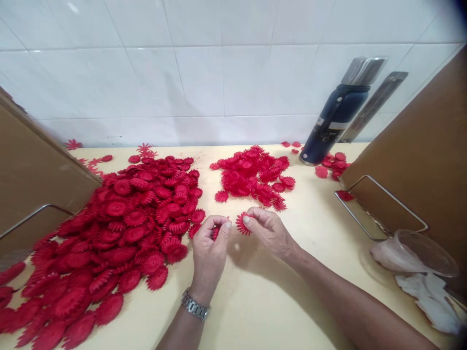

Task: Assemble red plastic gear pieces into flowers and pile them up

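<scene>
My right hand [270, 231] pinches a red petal-edged disc [242, 224] between thumb and fingers, its toothed rim fanning out to the left. Close beside it, my left hand [213, 248] is closed around another red disc [215, 232], which shows only partly between thumb and fingers. To the left of my hands spreads a large heap of red toothed discs [134, 216], built up in layers. A smaller pile of red discs [251, 172] lies just beyond my hands. The two hands are near each other but apart.
A dark blue flask [333, 124] stands at the back right, with a metal strip [377, 107] leaning on the tiled wall. Brown boards [419, 146] border both sides. A wire bracket [386, 197], a clear plastic bowl [426, 255] and crumpled white tissue [430, 296] are at right.
</scene>
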`<state>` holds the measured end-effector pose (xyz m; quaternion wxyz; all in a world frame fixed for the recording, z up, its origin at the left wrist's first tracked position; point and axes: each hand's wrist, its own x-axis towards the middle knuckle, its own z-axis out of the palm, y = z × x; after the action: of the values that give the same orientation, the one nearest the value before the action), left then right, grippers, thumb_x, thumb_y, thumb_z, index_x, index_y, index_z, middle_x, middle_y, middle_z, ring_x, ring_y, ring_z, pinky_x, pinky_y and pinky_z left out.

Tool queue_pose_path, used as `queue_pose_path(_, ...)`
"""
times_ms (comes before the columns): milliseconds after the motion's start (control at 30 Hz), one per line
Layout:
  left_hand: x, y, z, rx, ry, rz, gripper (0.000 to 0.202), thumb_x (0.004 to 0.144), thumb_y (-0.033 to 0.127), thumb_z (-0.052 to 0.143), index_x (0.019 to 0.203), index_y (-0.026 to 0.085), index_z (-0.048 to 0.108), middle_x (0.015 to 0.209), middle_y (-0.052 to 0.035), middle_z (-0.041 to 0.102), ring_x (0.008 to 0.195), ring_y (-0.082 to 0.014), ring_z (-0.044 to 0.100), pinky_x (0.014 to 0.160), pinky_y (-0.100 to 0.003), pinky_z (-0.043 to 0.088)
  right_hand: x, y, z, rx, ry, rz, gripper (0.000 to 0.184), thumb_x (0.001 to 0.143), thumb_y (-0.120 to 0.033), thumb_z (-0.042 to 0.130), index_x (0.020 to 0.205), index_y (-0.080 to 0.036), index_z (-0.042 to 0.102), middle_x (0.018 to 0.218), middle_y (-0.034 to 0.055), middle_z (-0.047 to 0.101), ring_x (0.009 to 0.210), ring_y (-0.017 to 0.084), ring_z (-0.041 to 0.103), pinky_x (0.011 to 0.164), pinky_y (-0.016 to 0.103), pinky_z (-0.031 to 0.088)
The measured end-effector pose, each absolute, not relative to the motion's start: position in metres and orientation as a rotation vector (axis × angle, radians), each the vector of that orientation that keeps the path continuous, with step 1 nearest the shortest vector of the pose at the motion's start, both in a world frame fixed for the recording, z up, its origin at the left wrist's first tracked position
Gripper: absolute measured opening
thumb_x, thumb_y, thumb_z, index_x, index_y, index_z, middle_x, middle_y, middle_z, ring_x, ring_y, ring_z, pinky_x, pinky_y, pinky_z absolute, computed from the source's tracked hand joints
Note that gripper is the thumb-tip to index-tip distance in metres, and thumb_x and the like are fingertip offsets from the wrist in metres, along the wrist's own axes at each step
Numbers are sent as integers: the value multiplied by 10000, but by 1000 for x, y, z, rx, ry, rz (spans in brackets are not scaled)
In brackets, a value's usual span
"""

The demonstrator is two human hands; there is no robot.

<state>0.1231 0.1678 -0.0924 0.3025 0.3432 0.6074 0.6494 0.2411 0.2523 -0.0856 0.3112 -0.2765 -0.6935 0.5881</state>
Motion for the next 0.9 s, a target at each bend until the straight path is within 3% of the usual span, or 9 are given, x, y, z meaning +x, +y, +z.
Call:
queue_pose_path(133,123,167,-93,913,1601,1723,126,757,312,585,737,187,586,623,35,508,482,-71,384,459,-190,315,241,253,-88,-719,-1834,1494,328,816,-434,508,622,-177,450,565,-38,398,539,89,352,521,229,301)
queue_pose_path(433,123,165,-92,990,1647,1681,126,797,299,549,743,186,559,626,32,484,514,-71,384,469,-192,308,239,251,-92,-680,-1864,1540,175,801,-336,537,767,-165,544,685,2,517,630,117,458,599,255,376)
queue_pose_path(600,123,166,-93,996,1655,1676,117,806,300,540,754,196,553,613,44,468,519,-68,382,487,-186,316,239,250,-92,-722,-1785,1606,212,776,-362,568,718,-160,542,646,-4,526,592,106,453,561,241,358)
queue_pose_path(900,122,166,-92,1025,1583,1607,141,799,324,545,798,187,578,628,45,484,491,-57,364,450,-180,299,239,248,-91,-713,-1833,1534,316,767,-431,568,622,-174,454,564,-43,416,530,81,364,502,216,297)
